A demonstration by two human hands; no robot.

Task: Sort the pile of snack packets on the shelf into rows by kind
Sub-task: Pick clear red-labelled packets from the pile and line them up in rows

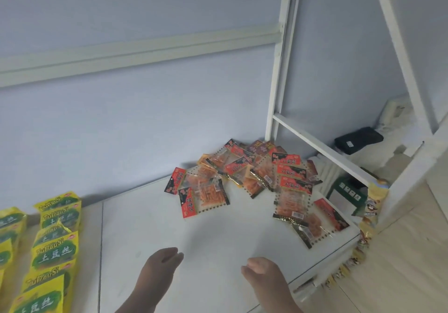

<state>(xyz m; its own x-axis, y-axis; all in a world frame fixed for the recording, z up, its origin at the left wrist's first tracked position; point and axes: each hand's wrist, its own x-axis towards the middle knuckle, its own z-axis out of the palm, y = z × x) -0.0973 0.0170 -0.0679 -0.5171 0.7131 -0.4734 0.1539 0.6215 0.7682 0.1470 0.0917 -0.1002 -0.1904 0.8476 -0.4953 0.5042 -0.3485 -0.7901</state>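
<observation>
2 hands above shelf (pixel 169 230) front, holding nothing: left hand (pixel 161 264) fingers relaxed, right hand (pixel 263 272) loosely curled. Red packet pile (pixel 244 179) at back-right corner of shelf. Yellow-green packets (pixel 54 247) in rows at left.

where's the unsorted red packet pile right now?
Head view, right of centre: the red packet pile lies at the back right corner of the shelf, beside the white upright post; the yellow packet rows sit far left.
</observation>
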